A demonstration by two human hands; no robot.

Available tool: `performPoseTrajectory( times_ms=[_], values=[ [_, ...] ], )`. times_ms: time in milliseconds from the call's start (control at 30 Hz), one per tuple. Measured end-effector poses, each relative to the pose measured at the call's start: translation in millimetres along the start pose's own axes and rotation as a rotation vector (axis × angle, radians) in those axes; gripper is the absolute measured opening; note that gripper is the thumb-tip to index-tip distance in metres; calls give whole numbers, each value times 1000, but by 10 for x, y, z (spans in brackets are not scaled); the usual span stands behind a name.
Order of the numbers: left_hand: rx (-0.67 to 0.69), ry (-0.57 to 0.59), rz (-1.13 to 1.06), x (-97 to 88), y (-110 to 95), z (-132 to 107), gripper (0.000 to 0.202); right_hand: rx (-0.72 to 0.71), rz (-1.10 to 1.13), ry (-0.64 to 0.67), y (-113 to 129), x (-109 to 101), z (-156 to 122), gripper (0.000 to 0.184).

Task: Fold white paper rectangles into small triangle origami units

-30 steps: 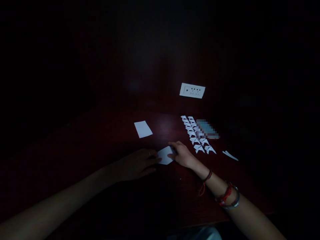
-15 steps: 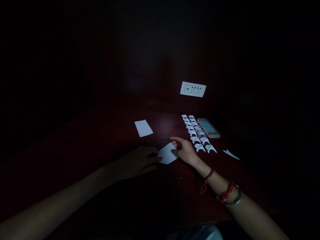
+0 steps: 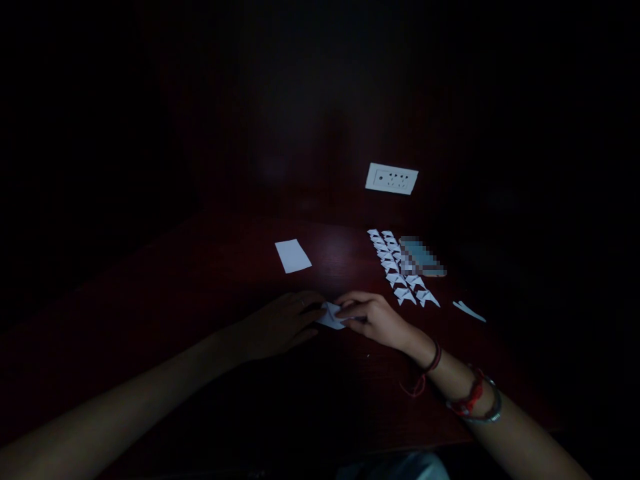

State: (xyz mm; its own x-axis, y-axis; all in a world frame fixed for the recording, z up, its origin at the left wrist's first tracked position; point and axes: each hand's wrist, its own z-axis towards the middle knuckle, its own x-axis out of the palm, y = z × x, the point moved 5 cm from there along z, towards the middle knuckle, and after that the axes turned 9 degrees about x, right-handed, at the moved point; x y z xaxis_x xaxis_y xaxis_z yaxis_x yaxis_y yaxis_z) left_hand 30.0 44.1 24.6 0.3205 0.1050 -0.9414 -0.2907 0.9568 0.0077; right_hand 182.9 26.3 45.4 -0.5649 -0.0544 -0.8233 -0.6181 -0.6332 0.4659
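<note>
A small piece of white paper [image 3: 330,321], partly folded over, lies on the dark red table between my hands. My left hand [image 3: 285,325] has its fingertips on the paper's left side, with the thumb lower down. My right hand [image 3: 381,320] is closed at the right side, fingertips pressed on the folded part. The fingers cover much of the paper, so its full shape is hidden. Beyond them lies a flat white sheet of paper [image 3: 293,256]. Two rows of several folded white paper pieces [image 3: 393,265] stand to the right.
A blurred flat object like a phone [image 3: 424,257] lies beside the folded pieces. Thin white paper strips [image 3: 469,311] rest farther right. On the wall at the back is a white power socket [image 3: 392,179]. The surroundings are very dark.
The paper between my hands was flat and is now partly folded over. My right hand has moved down, its fingers now close to my left fingertips. The view has shifted slightly.
</note>
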Motion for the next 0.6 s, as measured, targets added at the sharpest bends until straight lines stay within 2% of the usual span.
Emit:
performPoseTrajectory(
  times_ms=[167,400,600],
  values=[
    [8,13,22,38,17,-30,37,-58,-43,49,23,21,-11,20],
    [-23,40,-4,26,12,-43,39,-77,16,110,33,24,-17,19],
    [-25,37,-16,4,-7,-41,37,-18,11,64,-21,-20,-35,22]
  ],
)
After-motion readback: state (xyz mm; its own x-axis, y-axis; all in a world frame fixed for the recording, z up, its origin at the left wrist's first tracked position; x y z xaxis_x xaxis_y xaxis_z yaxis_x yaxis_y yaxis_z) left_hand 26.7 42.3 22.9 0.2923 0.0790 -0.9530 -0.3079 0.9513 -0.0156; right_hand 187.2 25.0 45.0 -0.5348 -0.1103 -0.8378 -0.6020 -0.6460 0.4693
